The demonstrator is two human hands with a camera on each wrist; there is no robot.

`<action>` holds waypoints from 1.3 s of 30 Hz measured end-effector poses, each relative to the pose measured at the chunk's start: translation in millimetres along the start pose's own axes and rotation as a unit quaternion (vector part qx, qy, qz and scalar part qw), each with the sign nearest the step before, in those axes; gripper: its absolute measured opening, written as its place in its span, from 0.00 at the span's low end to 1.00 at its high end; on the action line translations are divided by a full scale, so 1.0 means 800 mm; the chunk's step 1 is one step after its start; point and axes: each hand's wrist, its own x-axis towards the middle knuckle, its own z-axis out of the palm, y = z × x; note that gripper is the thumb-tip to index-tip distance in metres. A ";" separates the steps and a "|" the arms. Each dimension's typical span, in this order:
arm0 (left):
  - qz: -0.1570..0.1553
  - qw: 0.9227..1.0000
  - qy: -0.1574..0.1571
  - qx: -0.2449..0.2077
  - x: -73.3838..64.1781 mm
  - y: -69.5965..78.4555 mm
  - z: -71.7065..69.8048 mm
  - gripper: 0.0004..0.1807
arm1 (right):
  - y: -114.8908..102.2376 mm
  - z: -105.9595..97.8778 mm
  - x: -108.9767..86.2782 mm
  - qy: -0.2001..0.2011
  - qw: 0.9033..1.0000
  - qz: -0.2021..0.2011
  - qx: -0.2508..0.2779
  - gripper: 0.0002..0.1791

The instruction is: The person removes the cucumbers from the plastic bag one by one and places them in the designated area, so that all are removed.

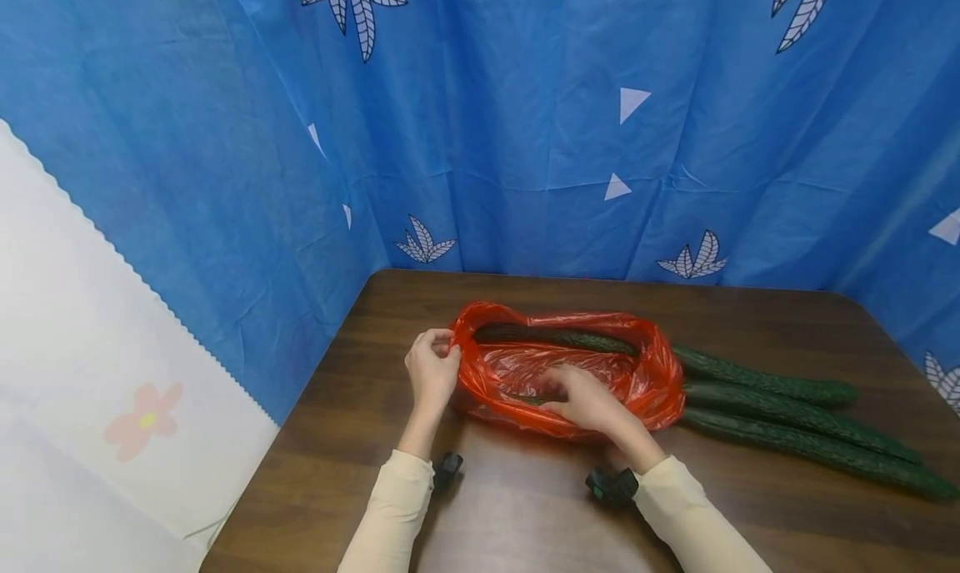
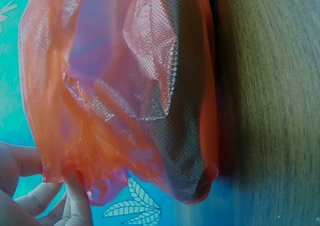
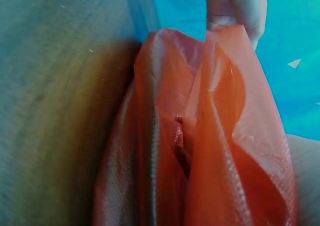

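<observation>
A red plastic bag [image 1: 663,373] lies with its mouth spread wide on the wooden table. My left hand [image 1: 433,369] pinches the bag's left rim between thumb and fingers. Inside, a long dark green cucumber [image 1: 558,337] lies along the back wall. Over the bag's front half reaches my right hand [image 1: 583,396], slightly blurred, thumb and fingers apart. Below its fingers shows a bit of another cucumber [image 1: 529,399], mostly hidden by the hand and front rim. Through the film in the left wrist view, a dark cucumber [image 2: 182,141] shows beside the tabletop.
To the right of the bag, several cucumbers [image 1: 802,414] lie side by side on the brown table [image 1: 525,506], their left ends against the bag. A blue curtain [image 1: 525,123] hangs behind the table, and a white cloth [image 1: 90,348] hangs at the left.
</observation>
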 end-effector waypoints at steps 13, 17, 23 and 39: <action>-0.001 1.000 -0.005 0.001 0.001 -0.001 0.001 0.09 | -0.005 0.016 -0.009 -0.012 0.998 0.017 -0.051 0.23; 0.001 1.000 -0.004 0.000 0.000 -0.001 0.001 0.09 | -0.005 0.018 -0.009 -0.007 0.998 0.006 -0.054 0.21; 0.000 1.000 -0.004 0.001 -0.001 -0.002 0.001 0.09 | -0.003 0.019 -0.009 0.001 0.999 -0.004 -0.049 0.19; 0.005 1.000 0.005 0.012 0.002 -0.003 0.002 0.09 | 0.008 -0.002 -0.005 0.025 0.999 -0.014 -0.043 0.19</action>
